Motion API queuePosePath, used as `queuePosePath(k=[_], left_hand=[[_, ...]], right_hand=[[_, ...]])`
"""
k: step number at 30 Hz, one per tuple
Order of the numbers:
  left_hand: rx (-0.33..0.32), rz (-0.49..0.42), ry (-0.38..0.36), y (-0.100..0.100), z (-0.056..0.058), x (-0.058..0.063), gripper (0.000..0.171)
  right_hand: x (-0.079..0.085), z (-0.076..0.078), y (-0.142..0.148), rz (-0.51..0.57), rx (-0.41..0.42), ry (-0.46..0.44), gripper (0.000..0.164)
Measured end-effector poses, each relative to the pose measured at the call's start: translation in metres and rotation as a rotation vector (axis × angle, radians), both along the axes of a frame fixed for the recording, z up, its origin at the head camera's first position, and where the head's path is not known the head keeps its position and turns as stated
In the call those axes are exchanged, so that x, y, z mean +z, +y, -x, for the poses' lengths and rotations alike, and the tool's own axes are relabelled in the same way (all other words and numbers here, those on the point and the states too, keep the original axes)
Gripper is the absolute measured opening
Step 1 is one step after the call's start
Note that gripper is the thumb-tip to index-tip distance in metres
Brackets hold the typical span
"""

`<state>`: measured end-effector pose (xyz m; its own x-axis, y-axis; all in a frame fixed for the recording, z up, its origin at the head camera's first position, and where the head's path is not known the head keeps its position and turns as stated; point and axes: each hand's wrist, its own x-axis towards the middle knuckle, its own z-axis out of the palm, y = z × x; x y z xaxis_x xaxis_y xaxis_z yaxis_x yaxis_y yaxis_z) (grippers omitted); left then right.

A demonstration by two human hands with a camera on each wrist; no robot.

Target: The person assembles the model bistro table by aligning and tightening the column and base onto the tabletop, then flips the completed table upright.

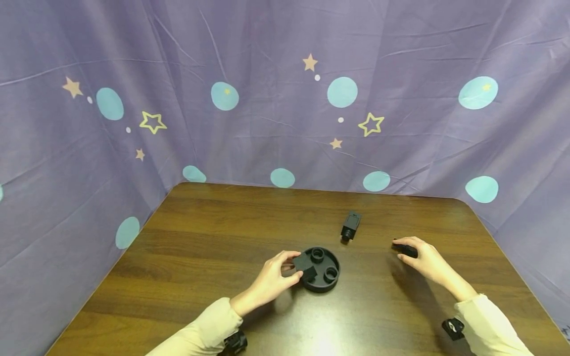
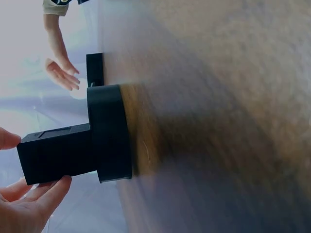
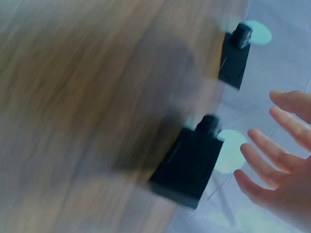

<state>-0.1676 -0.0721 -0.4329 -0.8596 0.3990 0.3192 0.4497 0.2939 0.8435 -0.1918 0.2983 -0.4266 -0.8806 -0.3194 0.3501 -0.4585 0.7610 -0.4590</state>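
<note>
The black block (image 2: 56, 153), at the left side of the round tray (image 1: 318, 289) on the counter (image 1: 213, 237), is pinched toward its upper end in my left grip (image 1: 271, 279), presumably for steadiness, while my right grip (image 1: 425, 259) spreads loosely near a second block (image 3: 187, 165).

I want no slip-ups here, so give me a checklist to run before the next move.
1. Left hand grips its block: ok, pinched.
2. Round tray flat on the table: ok.
3. Held block fully seated in the tray: cannot tell, the rim hides its lower end.
4. Two visible ring sockets free: ok, nothing in either.
5. Right hand grips the right block: not ok, the right wrist view shows a gap.
</note>
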Motion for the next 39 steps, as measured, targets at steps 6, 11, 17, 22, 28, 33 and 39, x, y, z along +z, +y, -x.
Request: queuePosePath(k=[6, 11, 17, 22, 28, 33, 39], left_hand=[[-0.022, -0.016, -0.028, 0.001, -0.004, 0.012, 0.036], [-0.046, -0.029, -0.033, 0.002, -0.011, 0.028, 0.034], [-0.036, -0.024, -0.029, 0.0, -0.005, 0.013, 0.035], [-0.032, -0.018, -0.016, -0.002, 0.003, -0.002, 0.036], [-0.03, -0.009, -0.02, -0.001, -0.002, 0.012, 0.034], [-0.04, -0.014, -0.037, 0.0, -0.011, 0.03, 0.033], [-0.029, -0.019, -0.036, -0.002, 0.0, 0.008, 0.035]], right_hand=[[-0.006, 0.002, 0.02, -0.015, -0.061, -0.005, 0.035], [-0.013, 0.004, 0.033, -0.045, -0.106, -0.078, 0.042], [-0.021, 0.006, 0.042, -0.067, -0.134, -0.155, 0.046], [-0.023, 0.008, 0.044, -0.057, -0.147, -0.17, 0.047], [-0.022, 0.007, 0.041, -0.033, -0.156, -0.141, 0.044], [-0.02, 0.006, 0.03, -0.004, -0.156, -0.052, 0.042], [-0.011, 0.004, 0.012, -0.004, -0.126, 0.007, 0.042]])
